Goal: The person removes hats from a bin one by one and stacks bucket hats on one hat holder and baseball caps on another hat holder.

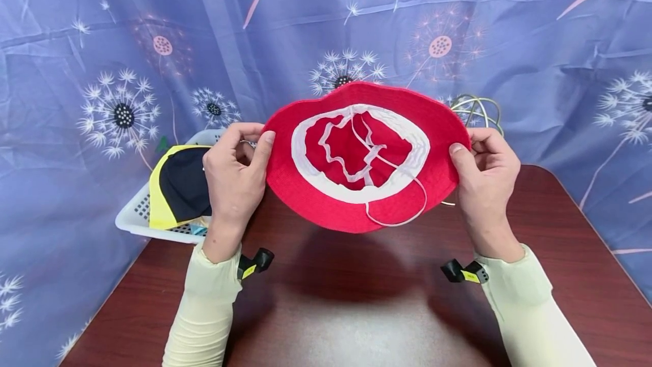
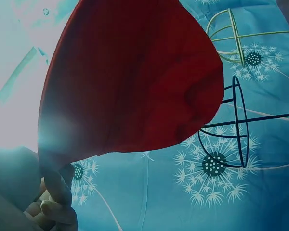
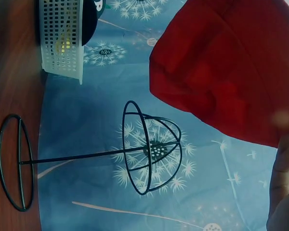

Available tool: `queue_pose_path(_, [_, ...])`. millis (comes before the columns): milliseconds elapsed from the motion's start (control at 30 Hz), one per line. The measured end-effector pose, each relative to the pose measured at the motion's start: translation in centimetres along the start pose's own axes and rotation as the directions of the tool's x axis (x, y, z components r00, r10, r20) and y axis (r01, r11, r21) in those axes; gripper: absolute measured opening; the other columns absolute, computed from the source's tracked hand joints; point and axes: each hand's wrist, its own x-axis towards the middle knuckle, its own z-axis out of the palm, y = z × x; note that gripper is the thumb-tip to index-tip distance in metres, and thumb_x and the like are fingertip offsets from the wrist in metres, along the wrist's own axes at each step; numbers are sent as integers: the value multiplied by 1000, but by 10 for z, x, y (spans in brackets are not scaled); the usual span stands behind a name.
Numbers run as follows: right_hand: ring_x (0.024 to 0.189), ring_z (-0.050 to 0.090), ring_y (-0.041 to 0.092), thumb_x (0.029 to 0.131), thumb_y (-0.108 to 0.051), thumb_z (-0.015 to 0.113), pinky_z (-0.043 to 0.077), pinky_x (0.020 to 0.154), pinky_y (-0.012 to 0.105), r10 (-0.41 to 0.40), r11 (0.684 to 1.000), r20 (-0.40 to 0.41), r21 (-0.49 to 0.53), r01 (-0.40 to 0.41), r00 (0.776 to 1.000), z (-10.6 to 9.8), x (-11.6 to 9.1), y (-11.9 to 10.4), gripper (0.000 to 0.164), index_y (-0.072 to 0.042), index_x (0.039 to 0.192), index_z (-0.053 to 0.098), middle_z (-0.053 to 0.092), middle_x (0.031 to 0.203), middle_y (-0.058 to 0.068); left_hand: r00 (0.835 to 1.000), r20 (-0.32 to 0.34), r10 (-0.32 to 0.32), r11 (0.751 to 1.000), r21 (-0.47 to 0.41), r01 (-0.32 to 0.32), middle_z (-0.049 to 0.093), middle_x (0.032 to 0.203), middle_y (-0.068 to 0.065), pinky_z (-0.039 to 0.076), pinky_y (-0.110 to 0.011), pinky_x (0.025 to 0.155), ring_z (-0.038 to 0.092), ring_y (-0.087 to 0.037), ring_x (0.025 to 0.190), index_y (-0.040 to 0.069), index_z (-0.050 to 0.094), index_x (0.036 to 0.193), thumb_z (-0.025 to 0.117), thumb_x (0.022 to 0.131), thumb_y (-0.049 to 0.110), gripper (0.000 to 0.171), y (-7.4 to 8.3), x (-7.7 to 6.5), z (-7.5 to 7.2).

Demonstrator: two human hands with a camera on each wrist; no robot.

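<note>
A red bucket hat [image 1: 347, 141] is held up over the table with its inside facing me. Inside it are a white sweatband [image 1: 331, 190], a loose lining strip and a thin white cord [image 1: 425, 197] that hangs across the brim. My left hand [image 1: 236, 171] pinches the left edge of the brim between thumb and fingers. At the opposite edge, my right hand [image 1: 486, 177] grips the brim with the thumb on the near side. Both wrist views show the hat's outer red cloth [image 2: 135, 86], its crown slightly dented.
A white plastic basket [image 1: 129, 222] at the left holds a black and yellow cap [image 1: 185, 180]. Behind the hat is a gold wire stand [image 1: 476, 107], mostly hidden. The right wrist view shows a black wire stand [image 3: 77, 158] on the wooden table [image 1: 351, 276]. A dandelion-print curtain [image 1: 285, 44] hangs behind.
</note>
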Motion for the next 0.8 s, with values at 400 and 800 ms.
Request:
queue_pose_path(400, [58, 64, 16, 88, 10, 70, 56, 57, 20, -23, 995, 30, -91, 26, 999, -4, 2, 2, 10, 15, 96, 70, 69, 74, 12, 962, 179, -205, 972, -82, 222, 74, 89, -7, 50, -25, 46, 56, -17, 46, 9, 77, 121, 78, 99, 20, 25, -2, -1, -9])
queue_pose_path(800, [67, 72, 16, 89, 6, 78, 61, 65, 22, 33, 986, 73, -163, -21, 997, -6, 8, -9, 21, 18, 105, 72, 76, 84, 13, 975, 162, -152, 971, -159, 178, 75, 105, -5, 56, -28, 47, 60, -21, 44, 11, 70, 125, 70, 104, 21, 23, 3, -1, -5])
